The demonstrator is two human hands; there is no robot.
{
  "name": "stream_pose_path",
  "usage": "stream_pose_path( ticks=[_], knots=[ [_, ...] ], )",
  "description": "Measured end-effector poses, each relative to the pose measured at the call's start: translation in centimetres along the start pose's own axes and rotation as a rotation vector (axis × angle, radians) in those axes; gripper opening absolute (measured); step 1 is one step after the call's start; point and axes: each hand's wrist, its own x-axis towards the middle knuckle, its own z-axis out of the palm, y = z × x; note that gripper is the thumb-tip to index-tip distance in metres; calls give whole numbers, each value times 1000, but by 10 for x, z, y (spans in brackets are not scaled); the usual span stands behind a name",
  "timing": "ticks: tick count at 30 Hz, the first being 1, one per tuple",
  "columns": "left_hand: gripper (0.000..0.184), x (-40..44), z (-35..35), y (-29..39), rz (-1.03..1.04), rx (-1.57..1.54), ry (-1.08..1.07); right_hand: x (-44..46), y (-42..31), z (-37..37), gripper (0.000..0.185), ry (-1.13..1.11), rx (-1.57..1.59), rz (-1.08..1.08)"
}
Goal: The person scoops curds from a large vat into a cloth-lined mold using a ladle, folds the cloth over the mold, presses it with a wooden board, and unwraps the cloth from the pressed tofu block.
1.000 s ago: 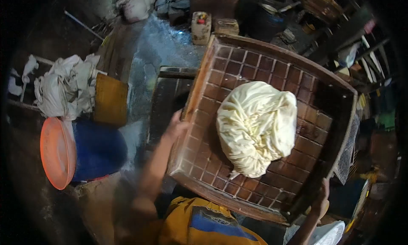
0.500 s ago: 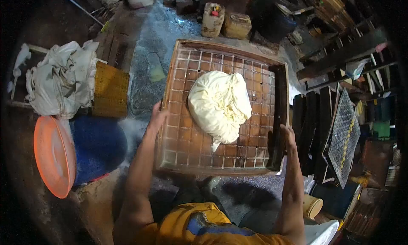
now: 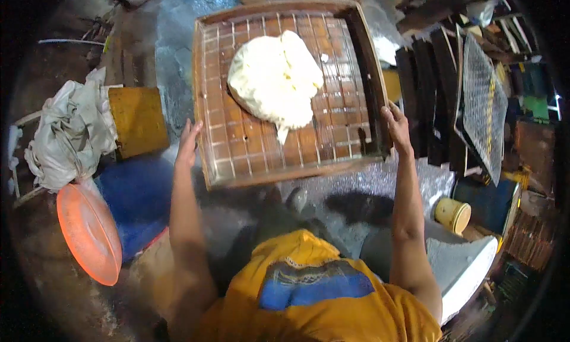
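Observation:
A square wooden tray with raised sides and a grid of pale lines across its brown bottom is held out in front of me. My left hand grips its left side, fingers partly hidden behind the frame. On the opposite side my right hand clasps the outer edge near the front corner. A cream-coloured cloth bundle, gathered and twisted, lies inside the tray, left of its middle and towards the far side. Neither hand touches the bundle.
To my left stand a blue barrel, an orange basin on its side and a pile of whitish cloth. Dark frames and a mesh panel lean at right. A yellowish bucket sits nearer me.
The tray, still in both hands, has shifted up and left in view and turned slightly. The bundle has moved with it. My view has also shifted, with the containers at the back now mostly cut off.

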Motion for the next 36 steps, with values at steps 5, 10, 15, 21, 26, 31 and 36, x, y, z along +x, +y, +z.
stream_pose_path(
  ticks=[5, 10, 15, 21, 26, 31, 36],
  knots=[
    [77, -63, -35, -80, -112, -16, -309, -88, 40, -19, 34, -2, 243, 357],
    [72, -65, -26, -87, -230, -12, -267, -82, 62, -6, 42, 17, 378, 511],
    [60, -61, -28, -80, -268, 54, -274, -73, 71, -10, 48, -119, 250, 527],
    [33, -49, -30, -93, -197, -234, -334, -76, 56, 0, 41, -131, 366, 554],
    [16, -47, -30, -95, -122, -380, -237, -77, 85, 4, 31, 19, 472, 518],
    [17, -48, -28, -94, -77, -464, -234, -85, 85, 8, 28, 53, 541, 457],
    [21, -57, -26, -98, -59, -483, -236, -90, 85, 2, 30, 28, 529, 456]
  ],
)
